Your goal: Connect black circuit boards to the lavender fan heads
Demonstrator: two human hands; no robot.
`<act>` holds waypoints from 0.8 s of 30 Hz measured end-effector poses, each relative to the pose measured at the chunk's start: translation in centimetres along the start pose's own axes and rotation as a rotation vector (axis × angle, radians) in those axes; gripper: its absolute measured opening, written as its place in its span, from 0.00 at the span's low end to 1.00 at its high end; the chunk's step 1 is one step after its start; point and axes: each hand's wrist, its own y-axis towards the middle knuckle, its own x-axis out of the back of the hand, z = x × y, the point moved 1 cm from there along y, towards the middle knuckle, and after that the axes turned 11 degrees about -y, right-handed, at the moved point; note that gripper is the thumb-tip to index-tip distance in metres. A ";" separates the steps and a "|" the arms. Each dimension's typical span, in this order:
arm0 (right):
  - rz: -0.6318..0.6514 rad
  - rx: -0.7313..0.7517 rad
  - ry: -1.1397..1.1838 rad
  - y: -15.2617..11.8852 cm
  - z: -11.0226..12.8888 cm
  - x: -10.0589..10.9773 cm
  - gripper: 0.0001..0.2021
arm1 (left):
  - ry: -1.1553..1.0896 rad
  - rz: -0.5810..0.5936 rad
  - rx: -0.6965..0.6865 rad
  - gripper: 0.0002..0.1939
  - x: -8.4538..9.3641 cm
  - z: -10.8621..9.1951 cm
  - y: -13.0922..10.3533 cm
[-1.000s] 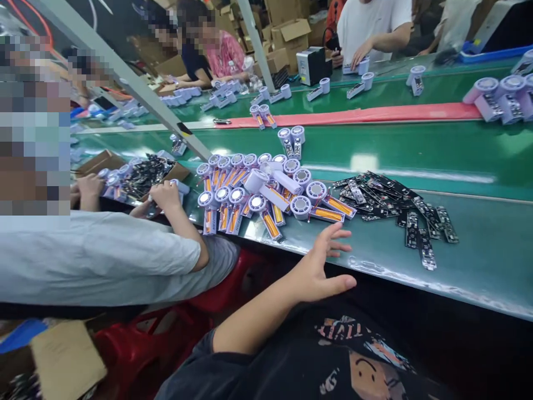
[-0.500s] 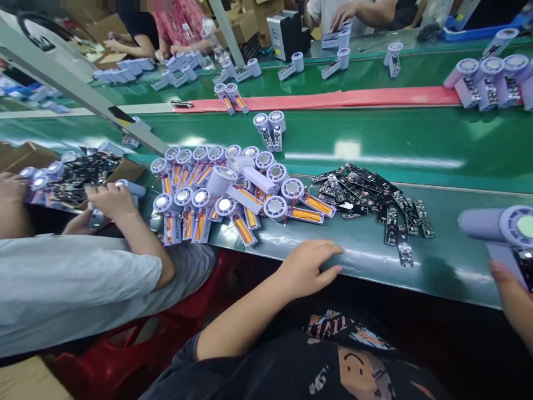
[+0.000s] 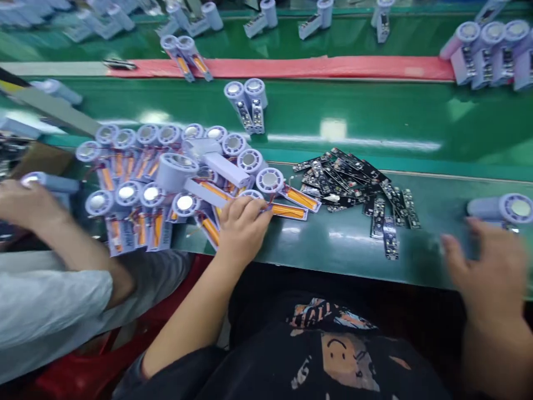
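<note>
My left hand (image 3: 245,230) is closed over one of the lavender fan units at the right side of a pile (image 3: 175,169); its fingers curl over the round end, beside an orange battery. My right hand (image 3: 487,269), blurred, has its thumb and fingers apart and holds nothing. Just beyond it a lavender fan unit (image 3: 485,208) lies on the bench at the far right. Between my hands, a heap of black circuit boards (image 3: 343,180) rests on the green bench, with a few boards spread toward the front edge.
A co-worker's hand (image 3: 33,205) holds a fan unit at the left, near a cardboard box (image 3: 45,161). Two fan units (image 3: 245,105) stand on the green belt (image 3: 375,119). More units line the red strip (image 3: 291,66). A metal post (image 3: 62,111) slants at the left.
My left hand has moved left from the bench edge onto a fan unit in the pile. My right hand has let go of its fan unit, which now lies on the bench. The view has shifted.
</note>
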 end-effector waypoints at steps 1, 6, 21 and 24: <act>0.079 0.041 0.048 0.1 1.6 0.1 0.21 | -0.028 -0.008 -0.043 0.08 0.1 -0.2 0.0; 0.233 0.028 0.132 0.0 7.4 -0.6 0.21 | -0.199 -0.050 -0.205 0.10 1.0 -3.0 -0.2; 0.291 0.180 0.643 -3.0 10.0 1.2 0.13 | -0.240 0.297 -0.028 0.25 1.5 -1.6 -0.1; 0.208 0.271 0.518 -2.8 12.1 0.6 0.14 | -0.231 0.466 0.025 0.33 2.8 -1.4 0.5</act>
